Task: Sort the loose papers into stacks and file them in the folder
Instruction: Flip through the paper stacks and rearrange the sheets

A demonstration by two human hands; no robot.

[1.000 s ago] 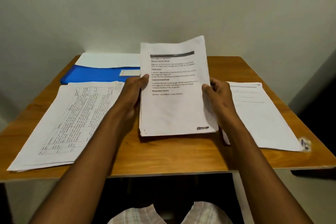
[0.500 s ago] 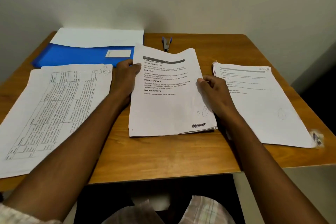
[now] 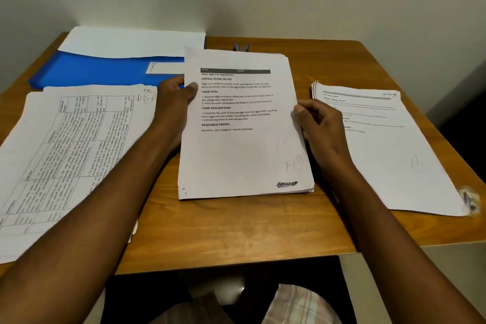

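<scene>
The middle stack of papers point(image 3: 244, 144) lies flat on the wooden table point(image 3: 236, 229), and the person has it held from both sides. The left hand point(image 3: 172, 105) grips its left edge, thumb laid over the top sheet beside the printed lines and the other fingers tucked out of sight beneath or behind the edge, so I cannot tell how they lie. The right hand point(image 3: 322, 129) takes the right edge the same way: its thumb presses on the page margin and the curled fingers close against the side of the stack. Between the two thumbs runs the printed text with its bold headings; below the right thumb, toward the near corner, there is a pen mark and a dark scribble. Just left of the left hand's knuckles sits the table-printed stack point(image 3: 65, 160), lying at a slant, the forearm crossing over its corner. Beyond the left fingers, toward the wall, lies the blue folder point(image 3: 105, 71) with a white sheet point(image 3: 131, 42) showing at its far side. To the outside of the right hand rests the right-hand stack point(image 3: 389, 150), its near edge partly under the wrist. Past the top edge of the held stack a small blue object point(image 3: 241, 47) peeks out; I cannot make out what it is.
</scene>
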